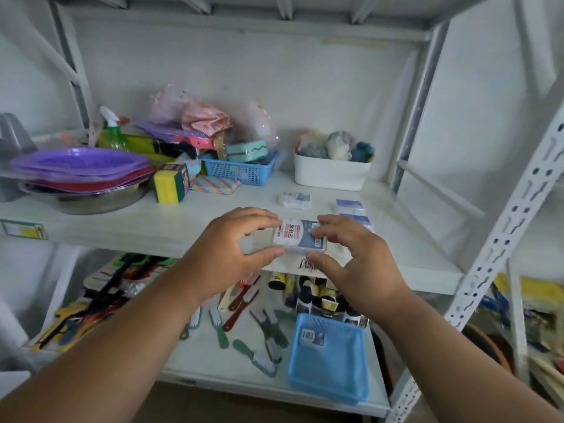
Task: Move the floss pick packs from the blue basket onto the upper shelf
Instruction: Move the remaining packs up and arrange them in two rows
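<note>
Both hands hold one floss pick pack [297,236], a clear box with a white and blue label, just above the front of the upper shelf [171,221]. My left hand [235,248] pinches its left end and my right hand [351,257] pinches its right end. Another pack [294,199] lies farther back on the shelf, and two more [351,209] sit stacked at the right. Down on the lower shelf stands the blue basket [332,370], with one pack [312,336] lying in its far left corner.
The upper shelf also carries a white tub of fabric items [331,175], a smaller blue basket [241,169], sponges [169,183] and stacked purple plates [79,166]. Brushes [244,328] and bottles [314,297] crowd the lower shelf. A perforated white upright [500,239] stands at right.
</note>
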